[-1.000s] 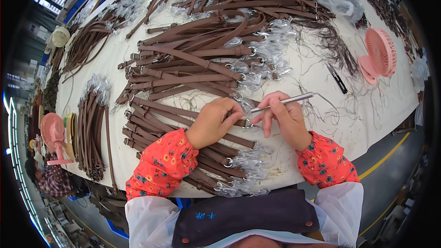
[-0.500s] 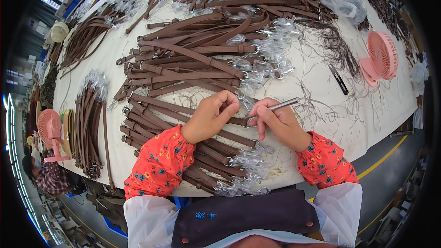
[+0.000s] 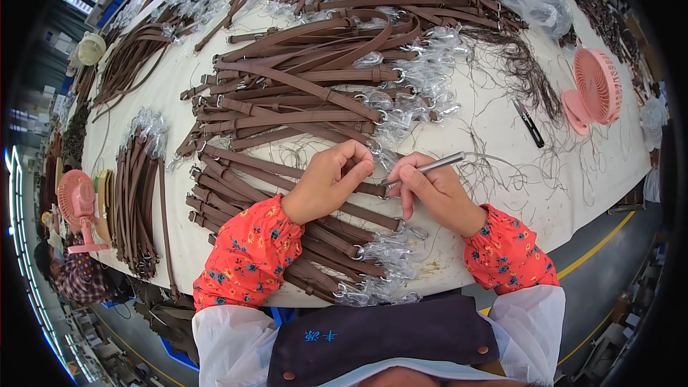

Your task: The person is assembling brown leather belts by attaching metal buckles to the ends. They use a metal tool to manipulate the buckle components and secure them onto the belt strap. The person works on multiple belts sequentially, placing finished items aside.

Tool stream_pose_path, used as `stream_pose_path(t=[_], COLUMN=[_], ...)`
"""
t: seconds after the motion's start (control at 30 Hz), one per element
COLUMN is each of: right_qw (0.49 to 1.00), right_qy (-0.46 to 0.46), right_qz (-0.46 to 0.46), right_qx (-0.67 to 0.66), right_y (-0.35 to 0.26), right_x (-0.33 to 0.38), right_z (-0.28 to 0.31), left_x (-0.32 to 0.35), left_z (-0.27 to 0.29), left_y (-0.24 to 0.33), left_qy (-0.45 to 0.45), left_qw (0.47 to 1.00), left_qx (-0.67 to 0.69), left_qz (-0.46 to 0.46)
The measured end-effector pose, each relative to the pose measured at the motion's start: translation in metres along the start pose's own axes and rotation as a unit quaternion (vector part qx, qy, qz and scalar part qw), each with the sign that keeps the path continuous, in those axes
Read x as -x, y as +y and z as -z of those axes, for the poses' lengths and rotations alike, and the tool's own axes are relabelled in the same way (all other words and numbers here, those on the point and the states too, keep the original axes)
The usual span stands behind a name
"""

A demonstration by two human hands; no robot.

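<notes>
My left hand (image 3: 331, 180) is closed, thumb and fingers curled together, on a brown strap (image 3: 272, 176) that runs under it. The strap's end with a metal ring comes out between my hands; the exact grip is hidden under the fingers. In my right hand (image 3: 436, 190), a slim silver pen-like tool (image 3: 443, 163) is pinched, its tip slanting down to the left at the strap's end. A thin cord or thread seems to trail off its back end. Below my hands lies a row of similar brown straps (image 3: 337, 233) with plastic-wrapped metal clasps (image 3: 387, 258).
More strap piles (image 3: 287, 79) cover the table's middle and far side, and a bundle (image 3: 136, 201) lies at left. Loose dark threads (image 3: 519, 64) and a black-handled cutter (image 3: 529, 125) lie right. Pink fans stand at the right (image 3: 595, 89) and left (image 3: 77, 204).
</notes>
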State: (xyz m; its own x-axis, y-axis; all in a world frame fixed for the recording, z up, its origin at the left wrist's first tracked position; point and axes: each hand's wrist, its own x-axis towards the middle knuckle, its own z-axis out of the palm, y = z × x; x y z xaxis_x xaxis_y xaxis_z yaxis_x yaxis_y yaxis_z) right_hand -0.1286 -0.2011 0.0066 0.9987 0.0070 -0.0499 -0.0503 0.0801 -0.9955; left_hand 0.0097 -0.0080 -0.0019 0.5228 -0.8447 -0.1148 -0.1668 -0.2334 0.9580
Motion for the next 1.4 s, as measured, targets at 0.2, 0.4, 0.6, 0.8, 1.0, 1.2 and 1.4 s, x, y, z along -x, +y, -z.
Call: stream_pose_path(t=[0.2,0.4,0.6,0.8,1.0,1.2,1.4], right_qw=[1.000,1.000,1.000,1.000,1.000,1.000,0.996], right_qy=[0.001,-0.011,-0.021,-0.026,-0.023,-0.025,0.047], right_qz=[-0.003,0.000,-0.001,0.007,0.001,-0.003,0.071], right_qx=[-0.008,-0.011,0.005,0.008,0.015,0.017,-0.015], right_y=[0.001,-0.002,-0.002,-0.001,-0.002,-0.002,-0.005], right_x=[0.000,0.001,0.002,0.001,0.001,0.001,0.008], right_z=[0.000,0.000,0.001,0.001,0.000,0.000,0.003], left_x=[-0.001,-0.005,-0.004,-0.003,-0.004,-0.003,-0.002], left_z=[0.001,-0.003,-0.002,-0.004,-0.003,-0.004,0.000], left_y=[-0.005,-0.007,-0.001,0.007,-0.004,0.003,-0.002], left_qy=[0.012,0.184,0.186,0.187,0.180,0.175,0.090], left_qw=[1.000,0.974,0.965,0.968,0.965,0.971,0.971], left_qx=[0.024,-0.051,-0.124,-0.110,-0.127,-0.111,-0.155], left_qz=[-0.001,-0.122,-0.141,-0.122,-0.140,-0.118,-0.156])
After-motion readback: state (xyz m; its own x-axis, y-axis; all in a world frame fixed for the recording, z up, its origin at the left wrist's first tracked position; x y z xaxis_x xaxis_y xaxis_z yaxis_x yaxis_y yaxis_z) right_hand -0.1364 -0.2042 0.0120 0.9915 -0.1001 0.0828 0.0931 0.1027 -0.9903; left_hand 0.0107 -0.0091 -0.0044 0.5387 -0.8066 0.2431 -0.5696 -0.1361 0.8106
